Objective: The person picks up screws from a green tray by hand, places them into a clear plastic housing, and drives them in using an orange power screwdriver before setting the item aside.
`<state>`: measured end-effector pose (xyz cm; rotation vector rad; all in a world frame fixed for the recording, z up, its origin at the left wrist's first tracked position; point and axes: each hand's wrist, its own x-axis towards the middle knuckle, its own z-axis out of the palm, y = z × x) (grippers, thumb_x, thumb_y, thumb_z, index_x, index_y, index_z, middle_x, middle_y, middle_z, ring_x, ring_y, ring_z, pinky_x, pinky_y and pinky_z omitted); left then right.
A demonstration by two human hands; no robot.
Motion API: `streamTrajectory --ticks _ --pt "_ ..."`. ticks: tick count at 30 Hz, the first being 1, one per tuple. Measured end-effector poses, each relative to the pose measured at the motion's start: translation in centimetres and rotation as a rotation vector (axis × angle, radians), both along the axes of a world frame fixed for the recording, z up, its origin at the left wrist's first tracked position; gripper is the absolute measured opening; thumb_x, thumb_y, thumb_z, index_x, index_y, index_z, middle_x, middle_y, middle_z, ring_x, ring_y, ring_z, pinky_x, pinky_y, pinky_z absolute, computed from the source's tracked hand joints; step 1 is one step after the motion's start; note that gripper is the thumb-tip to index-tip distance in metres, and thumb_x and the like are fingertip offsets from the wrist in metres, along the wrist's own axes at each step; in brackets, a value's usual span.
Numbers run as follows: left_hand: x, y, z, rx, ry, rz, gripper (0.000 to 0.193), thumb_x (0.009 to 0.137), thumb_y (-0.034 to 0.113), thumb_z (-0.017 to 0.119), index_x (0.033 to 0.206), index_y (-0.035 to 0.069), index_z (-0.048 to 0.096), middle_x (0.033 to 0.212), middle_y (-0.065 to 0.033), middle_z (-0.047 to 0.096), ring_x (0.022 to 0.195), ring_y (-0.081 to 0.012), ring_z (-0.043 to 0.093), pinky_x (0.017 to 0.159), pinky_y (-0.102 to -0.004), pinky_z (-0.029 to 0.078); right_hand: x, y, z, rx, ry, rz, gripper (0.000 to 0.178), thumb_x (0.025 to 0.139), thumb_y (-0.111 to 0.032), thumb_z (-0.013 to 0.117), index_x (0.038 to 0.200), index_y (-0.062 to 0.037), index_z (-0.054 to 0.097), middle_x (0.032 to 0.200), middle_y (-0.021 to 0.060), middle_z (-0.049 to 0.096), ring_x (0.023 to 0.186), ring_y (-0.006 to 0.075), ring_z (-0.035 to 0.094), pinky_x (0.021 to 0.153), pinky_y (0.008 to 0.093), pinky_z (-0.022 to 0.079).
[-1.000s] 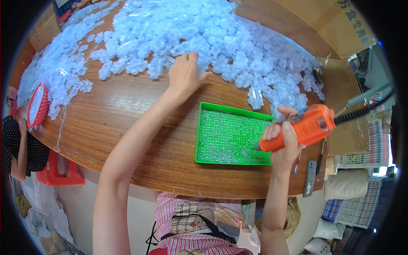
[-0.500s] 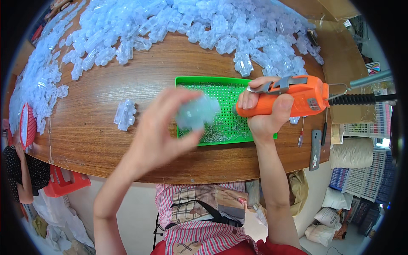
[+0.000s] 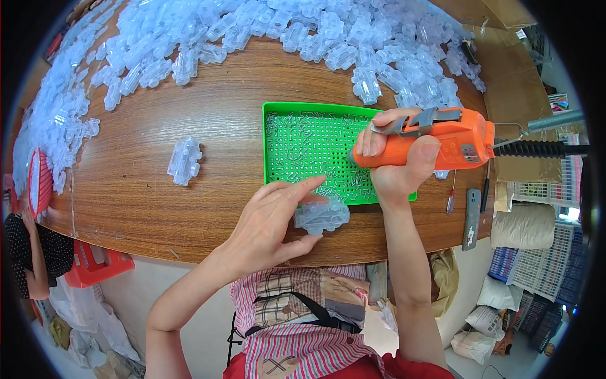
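My left hand holds a clear plastic part down on the wooden table, just in front of a green perforated tray that has several small screws in it. The index finger lies along the tray's near edge. My right hand is shut on an orange electric screwdriver, held level over the tray's right side with its tip pointing left. A dark cable runs from the tool to the right.
A big heap of clear plastic parts covers the far side of the table and its left edge. One loose part lies left of the tray. A small screwdriver and a grey tool lie at right. Another person sits lower left by a red basket.
My left hand has brought a clear part from the heap and set it down in front of the tray. My right hand with the screwdriver has shifted over the tray's right side.
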<state>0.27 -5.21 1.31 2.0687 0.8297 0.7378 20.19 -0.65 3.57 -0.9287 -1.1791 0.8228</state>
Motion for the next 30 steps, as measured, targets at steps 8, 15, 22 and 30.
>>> streamTrajectory --ticks 8,15,22,30 --pt "0.0 0.1 -1.2 0.006 -0.071 -0.001 0.076 0.069 0.019 0.079 0.132 0.005 0.039 0.114 -0.0056 0.067 0.111 -0.0268 0.056 0.099 -0.0412 0.037 1.5 -3.5 4.7 0.124 0.236 0.407 0.070 0.078 -0.064 0.062 0.103 0.0019 0.057 0.068 0.0057 0.055 0.060 0.0197 0.055 0.055 0.0332 0.044" --pt "0.1 0.0 -2.1 0.086 -0.143 0.028 0.069 0.069 0.017 0.079 0.126 0.005 0.042 0.112 -0.0051 0.068 0.109 -0.0289 0.055 0.097 -0.0419 0.039 -0.9 -6.8 6.4 0.153 0.070 0.446 0.075 0.076 -0.073 0.059 0.098 -0.0013 0.055 0.067 0.0026 0.056 0.058 0.0159 0.054 0.052 0.0308 0.047" --pt "0.1 -0.2 -2.2 0.093 -0.176 0.042 0.067 0.068 0.016 0.079 0.124 0.006 0.043 0.112 -0.0053 0.067 0.107 -0.0294 0.056 0.096 -0.0414 0.040 -1.8 -6.9 4.8 0.107 0.047 0.438 0.081 0.070 -0.077 0.061 0.094 -0.0005 0.056 0.067 0.0025 0.057 0.058 0.0169 0.055 0.052 0.0315 0.047" --pt "-0.1 0.0 -2.1 0.054 -0.210 0.033 0.060 0.068 0.015 0.076 0.121 0.006 0.048 0.112 -0.0063 0.066 0.106 -0.0289 0.057 0.094 -0.0414 0.042 -3.4 -6.5 4.7 0.208 -0.086 0.442 0.076 0.069 -0.075 0.064 0.090 -0.0026 0.058 0.063 0.0015 0.054 0.054 0.0160 0.055 0.051 0.0299 0.047"
